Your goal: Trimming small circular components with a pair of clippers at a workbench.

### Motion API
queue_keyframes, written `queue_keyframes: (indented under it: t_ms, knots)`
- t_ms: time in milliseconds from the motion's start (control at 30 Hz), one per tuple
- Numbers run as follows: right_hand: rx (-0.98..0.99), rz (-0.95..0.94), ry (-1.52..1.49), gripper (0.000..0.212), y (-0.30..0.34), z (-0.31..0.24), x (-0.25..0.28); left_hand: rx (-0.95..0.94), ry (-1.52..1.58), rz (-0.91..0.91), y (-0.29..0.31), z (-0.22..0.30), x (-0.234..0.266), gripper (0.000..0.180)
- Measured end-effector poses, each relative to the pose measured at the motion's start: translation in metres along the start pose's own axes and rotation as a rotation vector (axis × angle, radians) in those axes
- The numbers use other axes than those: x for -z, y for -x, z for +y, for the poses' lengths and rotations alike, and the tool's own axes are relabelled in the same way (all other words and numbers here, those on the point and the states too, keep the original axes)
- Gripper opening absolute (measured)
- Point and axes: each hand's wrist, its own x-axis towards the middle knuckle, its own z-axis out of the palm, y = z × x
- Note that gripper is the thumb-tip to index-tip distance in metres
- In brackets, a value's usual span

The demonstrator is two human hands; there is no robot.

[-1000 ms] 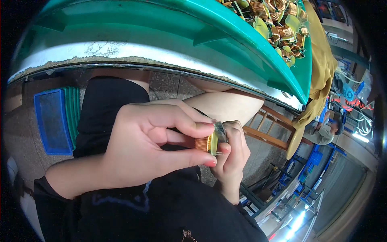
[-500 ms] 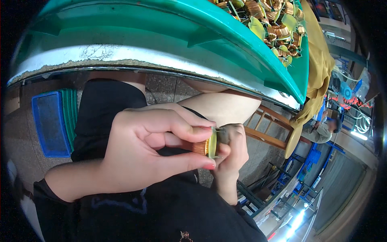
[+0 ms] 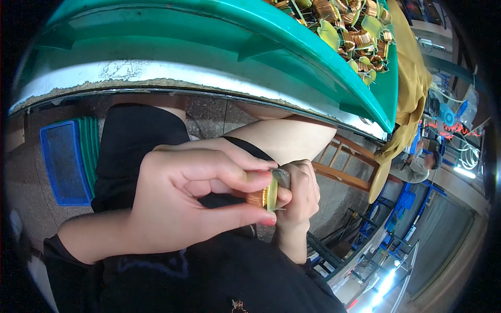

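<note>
My left hand (image 3: 182,193) pinches a copper-wound coil (image 3: 255,197) between thumb and fingers in front of my lap. On the coil's right side sits a yellow-green base plate (image 3: 272,192), with a thin pin (image 3: 281,209) sticking out near its lower end. My right hand (image 3: 300,193) is curled closed beside the plate. A small grey flat piece (image 3: 283,178) shows between its fingers and the plate's upper end; its full shape is hidden. One right fingertip is close against the plate.
A green tray (image 3: 313,57) stands on the white table edge (image 3: 156,73), with several similar coils (image 3: 360,39) piled at its right. Stacked blue and green bins (image 3: 65,161) are at the left. A wooden stool (image 3: 344,177), yellow cloth (image 3: 412,68) and another person (image 3: 415,169) are to the right.
My right hand's grey piece has come against the upper end of the base plate, where a pin showed before. Both hands and the coil have shifted slightly left.
</note>
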Motion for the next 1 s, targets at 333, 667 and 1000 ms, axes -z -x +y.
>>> queue_keyframes:
  t_ms: [333, 667, 1000]
  knots:
    - [-0.088, 0.063, -0.306, 0.043, 0.006, 0.010, -0.005, 0.038, 0.029, 0.044, -0.001, -0.003, 0.000, 0.043]
    - [-0.014, 0.019, -0.280, 0.046, 0.004, -0.004, 0.004, -0.018, -0.068, -0.008, -0.001, 0.003, 0.002, 0.042]
    - [0.015, -0.022, -0.164, 0.046, 0.007, -0.007, 0.006, -0.027, -0.091, 0.052, 0.001, -0.004, -0.001, 0.041]
